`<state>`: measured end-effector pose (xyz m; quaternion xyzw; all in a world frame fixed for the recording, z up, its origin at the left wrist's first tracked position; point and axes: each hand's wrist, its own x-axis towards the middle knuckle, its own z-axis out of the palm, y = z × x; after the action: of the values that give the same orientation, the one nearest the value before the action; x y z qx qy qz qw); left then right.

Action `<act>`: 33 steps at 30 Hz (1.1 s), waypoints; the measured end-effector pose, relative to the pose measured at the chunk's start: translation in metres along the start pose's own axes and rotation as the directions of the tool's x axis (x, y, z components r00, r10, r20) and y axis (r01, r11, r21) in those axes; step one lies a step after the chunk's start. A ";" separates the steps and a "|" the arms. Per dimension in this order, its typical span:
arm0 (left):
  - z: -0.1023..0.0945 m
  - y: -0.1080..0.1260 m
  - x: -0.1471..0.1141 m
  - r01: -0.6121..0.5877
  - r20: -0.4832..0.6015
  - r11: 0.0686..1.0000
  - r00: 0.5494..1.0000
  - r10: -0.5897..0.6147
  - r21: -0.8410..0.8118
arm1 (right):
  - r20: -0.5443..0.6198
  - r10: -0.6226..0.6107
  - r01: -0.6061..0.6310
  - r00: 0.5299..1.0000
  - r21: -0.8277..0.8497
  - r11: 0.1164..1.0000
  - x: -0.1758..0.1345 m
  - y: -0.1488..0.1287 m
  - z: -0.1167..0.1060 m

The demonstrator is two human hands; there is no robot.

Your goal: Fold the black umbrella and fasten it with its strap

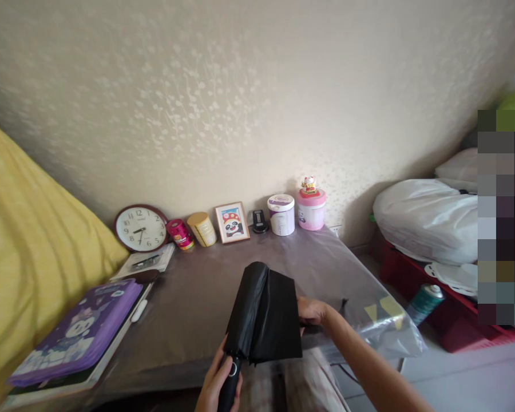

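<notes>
Holding umbrella [260,320] — left fingers [224,371] round handle [229,396] | right fingers [305,309] at canopy [281,315] edge (mostly hidden — cannot tell grip)

The single view is taken from the head of the person, at the near side of the table [189,303]. The camera faces forward and downward, so the tabletop is seen from above at a slant, and the patterned wall [240,86] beyond it takes the upper half. The left hand [217,377] and the right hand [311,312] come rather close to the lens, low in the view. The view is quite wide: it reaches from the yellow cloth [26,257] on the left to the white bag [424,220] and the floor [455,377] on the right.
</notes>
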<state>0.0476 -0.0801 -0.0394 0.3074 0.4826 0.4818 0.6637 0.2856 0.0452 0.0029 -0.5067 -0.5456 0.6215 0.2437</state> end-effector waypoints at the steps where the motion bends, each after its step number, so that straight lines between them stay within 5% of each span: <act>1: -0.002 -0.002 0.001 -0.001 0.006 1.000 1.000 0.001 0.000 | 0.084 0.053 -0.055 0.995 0.020 0.998 -0.002 0.001 -0.003; 4: -0.006 -0.006 0.001 -0.001 0.000 1.000 1.000 0.001 0.017 | 0.141 0.070 -0.076 0.988 0.039 0.996 -0.009 0.006 -0.018; 9: -0.004 -0.007 -0.003 -0.006 -0.002 0.999 1.000 0.006 0.043 | -0.164 -0.114 0.086 0.980 -0.169 0.982 -0.015 0.016 -0.035; 12: -0.002 -0.006 -0.005 0.002 -0.002 0.998 1.000 -0.002 0.057 | -0.304 -0.205 0.142 0.930 -0.218 0.966 -0.017 0.016 -0.026; 16: 0.000 -0.006 -0.005 -0.012 -0.015 0.997 1.000 0.013 0.076 | -0.327 -0.234 0.171 0.916 -0.209 0.963 -0.016 0.009 -0.001; 23: 0.001 -0.006 -0.007 -0.021 -0.006 0.987 1.000 0.022 0.157 | -0.487 -0.395 0.084 0.779 -0.543 0.835 0.000 0.006 0.022; 33: 0.010 -0.003 -0.012 -0.024 -0.068 0.966 0.997 0.043 0.258 | -0.500 -0.441 0.153 0.746 -0.515 0.844 0.006 -0.001 0.022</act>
<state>0.0569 -0.0916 -0.0347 0.3811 0.5593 0.4375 0.5921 0.2635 0.0408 -0.0008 -0.6221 -0.6411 0.2390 0.3806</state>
